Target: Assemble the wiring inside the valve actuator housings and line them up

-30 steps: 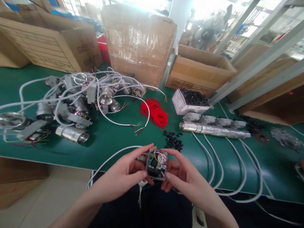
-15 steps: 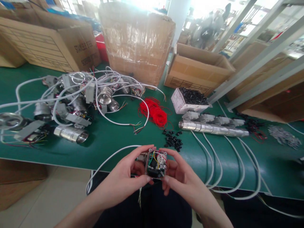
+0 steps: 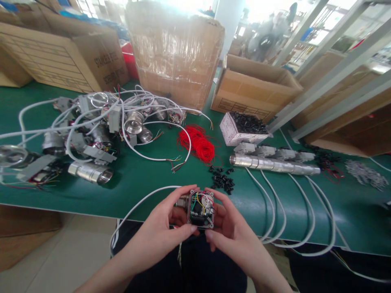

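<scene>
Both of my hands hold a small open grey junction box over my lap, just in front of the green table's near edge. Coloured wires and a dark part show inside it. My left hand grips its left side, thumb under the lower edge. My right hand cups the right side, fingertips on the top and bottom rim. A white cable runs from the box down to the left.
A tangle of metal cylinders with white cables lies at left. Red wire, loose black clips, a small box of black parts and a row of metal cylinders lie ahead. Cardboard boxes stand behind.
My hands have closed in a little tighter round the box and my right fingers shifted along its rim. The view drifted slightly.
</scene>
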Tool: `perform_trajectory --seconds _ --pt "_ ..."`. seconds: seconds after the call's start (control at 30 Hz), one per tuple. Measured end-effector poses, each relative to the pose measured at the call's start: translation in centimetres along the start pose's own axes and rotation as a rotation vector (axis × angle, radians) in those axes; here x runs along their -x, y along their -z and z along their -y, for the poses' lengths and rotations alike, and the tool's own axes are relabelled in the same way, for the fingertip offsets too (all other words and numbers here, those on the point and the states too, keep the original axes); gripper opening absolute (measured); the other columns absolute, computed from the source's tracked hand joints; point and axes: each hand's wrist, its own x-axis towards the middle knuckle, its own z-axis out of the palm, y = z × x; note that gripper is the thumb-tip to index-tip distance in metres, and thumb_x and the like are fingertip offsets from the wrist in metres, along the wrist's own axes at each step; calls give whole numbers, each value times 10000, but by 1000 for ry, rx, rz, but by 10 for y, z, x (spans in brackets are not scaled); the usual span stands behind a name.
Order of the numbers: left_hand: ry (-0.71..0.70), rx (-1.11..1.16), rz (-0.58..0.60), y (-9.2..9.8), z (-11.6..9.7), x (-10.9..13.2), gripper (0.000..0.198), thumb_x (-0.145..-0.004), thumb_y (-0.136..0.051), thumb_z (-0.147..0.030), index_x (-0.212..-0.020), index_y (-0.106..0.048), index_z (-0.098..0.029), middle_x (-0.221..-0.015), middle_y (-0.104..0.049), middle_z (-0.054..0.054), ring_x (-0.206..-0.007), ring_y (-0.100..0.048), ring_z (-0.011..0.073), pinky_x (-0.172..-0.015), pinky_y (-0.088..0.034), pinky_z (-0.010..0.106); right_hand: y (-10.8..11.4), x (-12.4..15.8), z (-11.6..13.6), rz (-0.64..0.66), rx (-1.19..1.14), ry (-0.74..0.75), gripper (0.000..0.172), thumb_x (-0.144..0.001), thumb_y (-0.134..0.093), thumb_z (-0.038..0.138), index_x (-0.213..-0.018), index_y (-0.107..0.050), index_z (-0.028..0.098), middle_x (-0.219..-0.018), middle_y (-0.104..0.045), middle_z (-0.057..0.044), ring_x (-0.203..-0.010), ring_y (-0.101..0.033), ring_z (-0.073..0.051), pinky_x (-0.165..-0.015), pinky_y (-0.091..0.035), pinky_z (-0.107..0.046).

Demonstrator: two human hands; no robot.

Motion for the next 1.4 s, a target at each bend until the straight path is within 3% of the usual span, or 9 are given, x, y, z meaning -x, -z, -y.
perform_trajectory --seconds 0.2,0.37,0.77,1.1,1.4 --pt "-1 12 -12 -1 -2 -1 723 -773 -724 -268 -1428 -431 -186 -1003 -722 60 -871 -703 248 -833 -532 383 6 4 1 1 -15 41 637 -853 -739 315 -1409 -430 281 -897 -612 4 -699 -619 -128 -544 -522 -209" --pt "-9 14 8 2 0 -1 727 -790 -723 -217 -1451 -420 -200 -979 -746 47 -834 -713 217 -827 -535 350 13 2 2 -29 -46 58 431 -925 -662 395 -1305 -553 222 -784 -654 8 -626 -673 -126 -563 -558 -226" --pt "-19 10 -7 1 3 -1 726 -786 -733 -220 -1448 -435 -208 -1007 -743 47 -827 -688 197 -803 -530 320 6 3 9 -50 19 25 479 -876 -705 320 -1308 -520 225 -785 -637 35 -609 -670 -108 -562 -578 -216" --pt "-26 38 -26 -2 4 0 728 -791 -733 -262 -1448 -427 -203 -1131 -724 95 -848 -702 223 -822 -546 365 -2 7 -19 -149 -158 142 461 -880 -691 209 -1315 -562 287 -846 -645 27 -609 -694 -113 -539 -599 -214" --pt "-17 40 -40 -5 3 1 739 -785 -721 -285 -1452 -415 -196 -1056 -736 80 -862 -694 240 -786 -523 351 -12 8 -25 -248 -242 134 514 -842 -727 215 -1325 -566 285 -935 -668 -2 -601 -689 -119 -527 -610 -232"
